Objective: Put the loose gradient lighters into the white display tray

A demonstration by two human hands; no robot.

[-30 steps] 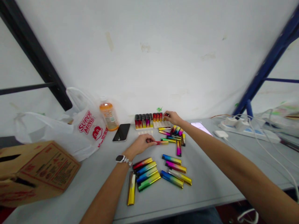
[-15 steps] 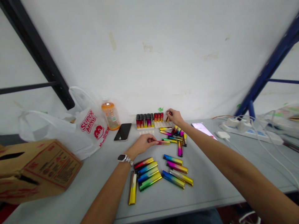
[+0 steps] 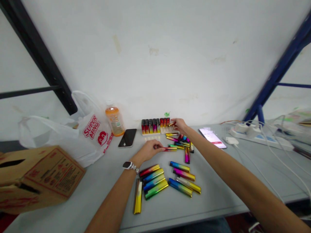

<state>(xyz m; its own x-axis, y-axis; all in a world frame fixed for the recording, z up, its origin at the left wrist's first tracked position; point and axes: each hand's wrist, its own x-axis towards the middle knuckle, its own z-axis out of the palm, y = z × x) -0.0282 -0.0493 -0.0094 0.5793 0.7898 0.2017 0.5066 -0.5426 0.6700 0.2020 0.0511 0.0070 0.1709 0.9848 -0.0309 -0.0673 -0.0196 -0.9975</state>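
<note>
My left hand [image 3: 151,149], with a watch on its wrist, is closed around one end of a red-and-yellow lighter [image 3: 171,149] held low over the table. At the back, my right hand [image 3: 180,125] pinches another lighter [image 3: 172,124], gold-looking and tilted nearly flat, above a pale tray with holes [image 3: 167,129]. Three red lighters [image 3: 165,122] stand upright in that tray. To its left, a block of several upright lighters [image 3: 151,126] with black tops fills another tray. A loose pile of shiny lighters [image 3: 187,154] lies below my right wrist.
Several lighters [image 3: 155,179] lie in rows nearer the front edge. On the left are a cardboard box [image 3: 48,181], a plastic bag [image 3: 91,136], an orange drink bottle [image 3: 115,121] and a dark phone [image 3: 127,138]. A lit phone [image 3: 212,138] and a power strip [image 3: 263,137] lie right.
My right hand has turned and dipped slightly, so its lighter has gone from near upright to almost flat. My left hand has barely moved.
</note>
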